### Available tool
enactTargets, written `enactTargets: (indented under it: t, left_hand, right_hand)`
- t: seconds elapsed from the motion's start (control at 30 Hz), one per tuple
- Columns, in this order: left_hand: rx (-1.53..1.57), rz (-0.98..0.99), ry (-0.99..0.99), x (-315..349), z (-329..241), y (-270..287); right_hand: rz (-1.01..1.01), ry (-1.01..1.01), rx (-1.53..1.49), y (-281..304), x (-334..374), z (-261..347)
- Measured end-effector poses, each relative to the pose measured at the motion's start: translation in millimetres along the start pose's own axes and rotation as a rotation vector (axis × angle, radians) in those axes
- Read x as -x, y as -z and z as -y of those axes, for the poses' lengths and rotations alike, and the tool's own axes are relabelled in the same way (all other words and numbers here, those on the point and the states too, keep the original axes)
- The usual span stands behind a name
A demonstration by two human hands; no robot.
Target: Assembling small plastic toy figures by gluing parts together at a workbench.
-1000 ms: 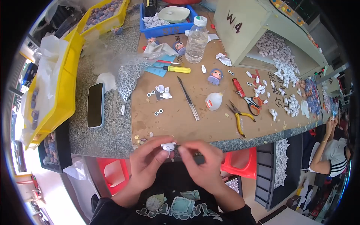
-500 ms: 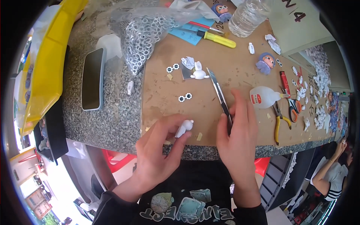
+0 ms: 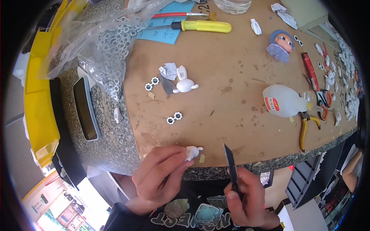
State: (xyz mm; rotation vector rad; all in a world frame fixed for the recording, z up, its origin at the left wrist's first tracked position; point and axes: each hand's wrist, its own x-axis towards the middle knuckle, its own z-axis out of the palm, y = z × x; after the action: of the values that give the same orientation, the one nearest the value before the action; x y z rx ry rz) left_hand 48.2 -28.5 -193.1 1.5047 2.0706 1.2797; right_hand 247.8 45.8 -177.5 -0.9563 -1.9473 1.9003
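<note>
Pinched in the fingertips of my left hand (image 3: 160, 175) is a small white plastic figure part (image 3: 192, 153) with rounded nubs, partly covered by the fingers, at the board's near edge. Closed around a dark craft knife (image 3: 230, 163), my right hand (image 3: 246, 198) is close to my body, the blade pointing up and away. Blade and white part are apart. Farther off, a white figure body with rabbit-like ears (image 3: 185, 85) lies beside crumpled paper (image 3: 168, 71). Two pairs of tiny flower-rimmed sunglasses, one upper (image 3: 152, 83) and one lower (image 3: 174, 118), rest on the brown board (image 3: 216, 127).
A glue bottle (image 3: 283, 101) lies on the right with yellow-handled pliers (image 3: 303, 134), scissors (image 3: 327, 99) and a purple doll figure (image 3: 283, 44). At left are a phone (image 3: 85, 111) and a bag of small rings (image 3: 106, 54); a yellow screwdriver (image 3: 206, 26) is behind.
My right hand has lifted the craft knife off the board and drawn it toward my body. My left hand still pinches the white part, now turned differently. The head view has shifted.
</note>
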Motion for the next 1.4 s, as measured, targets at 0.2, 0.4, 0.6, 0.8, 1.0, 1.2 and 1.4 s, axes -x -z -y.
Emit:
enactTargets:
  t: [0.2,0.4,0.6,0.8,1.0,1.2,1.4]
  left_hand:
    - [-0.057,0.018,-0.007,0,0,-5]
    - [-0.064,-0.014,-0.097,9,6,-7]
    - [-0.088,-0.028,-0.082,12,6,-11]
    - [-0.099,-0.017,-0.057,12,3,-10]
    - [-0.119,-0.046,-0.054,14,3,-9]
    - [-0.119,-0.005,-0.055,16,4,-9]
    - [-0.118,-0.019,-0.076,15,5,-10]
  right_hand:
    - [-0.041,0.096,0.052,-11,-11,-21]
    - [0.021,0.167,0.035,-18,-9,-23]
    - [0.042,0.164,0.040,-18,-11,-24]
    - [0.034,0.192,0.054,-23,-12,-30]
    - [0.007,0.237,0.121,-26,-11,-34]
    - [0.006,0.253,0.178,-24,-12,-33]
    - [0.081,0.136,-0.059,-13,-17,-26]
